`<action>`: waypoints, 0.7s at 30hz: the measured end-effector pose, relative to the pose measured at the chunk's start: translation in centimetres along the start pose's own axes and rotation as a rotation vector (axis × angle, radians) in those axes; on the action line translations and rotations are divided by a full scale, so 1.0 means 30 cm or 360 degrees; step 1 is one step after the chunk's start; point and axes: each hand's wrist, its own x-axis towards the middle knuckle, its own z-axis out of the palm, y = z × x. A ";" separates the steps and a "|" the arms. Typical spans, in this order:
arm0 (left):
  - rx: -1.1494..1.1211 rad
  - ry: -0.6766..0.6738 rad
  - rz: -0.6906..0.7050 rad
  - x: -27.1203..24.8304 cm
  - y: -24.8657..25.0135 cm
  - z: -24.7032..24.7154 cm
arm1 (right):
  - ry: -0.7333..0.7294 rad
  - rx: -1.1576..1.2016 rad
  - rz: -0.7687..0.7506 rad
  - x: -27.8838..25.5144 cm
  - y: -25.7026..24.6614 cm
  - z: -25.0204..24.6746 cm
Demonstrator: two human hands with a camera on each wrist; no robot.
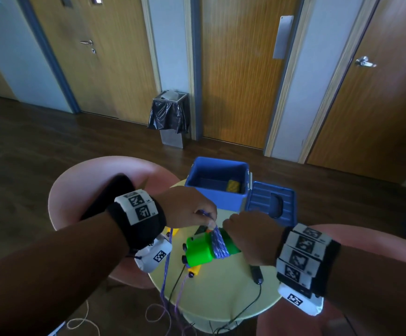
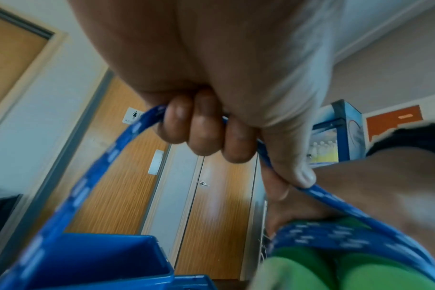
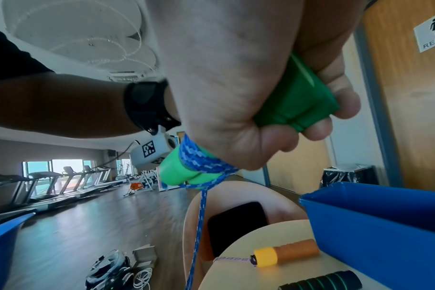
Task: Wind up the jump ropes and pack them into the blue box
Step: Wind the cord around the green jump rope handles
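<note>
Your right hand clenches the green handles, coiled in blue rope, above the round yellow table. Your left hand pinches the rope. The blue box stands open behind, before wooden doors.

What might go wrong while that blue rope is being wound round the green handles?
The loose blue rope hangs off the table edge beside a black cord, so it may snag or tangle. The left hand only pinches the rope; slack could loosen the coils on the green handles gripped by the right hand.
</note>
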 end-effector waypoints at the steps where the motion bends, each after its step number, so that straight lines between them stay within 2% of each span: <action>1: -0.0029 0.0010 0.0015 0.003 -0.002 -0.001 | 0.0009 0.0003 -0.0043 -0.015 0.001 -0.006; 5: -0.0116 0.0097 0.0019 0.008 0.004 -0.013 | 0.0010 0.0099 -0.0163 -0.065 0.021 -0.023; 12: -0.0185 0.0221 0.0056 0.027 0.024 -0.027 | -0.0052 0.0174 -0.0229 -0.111 0.047 -0.055; 17: -0.0193 0.0349 0.0150 0.033 0.023 -0.036 | -0.0149 0.0270 -0.0168 -0.134 0.063 -0.061; 21: -0.0142 0.0569 0.0323 0.030 0.024 -0.039 | -0.0310 0.0404 -0.0090 -0.142 0.063 -0.066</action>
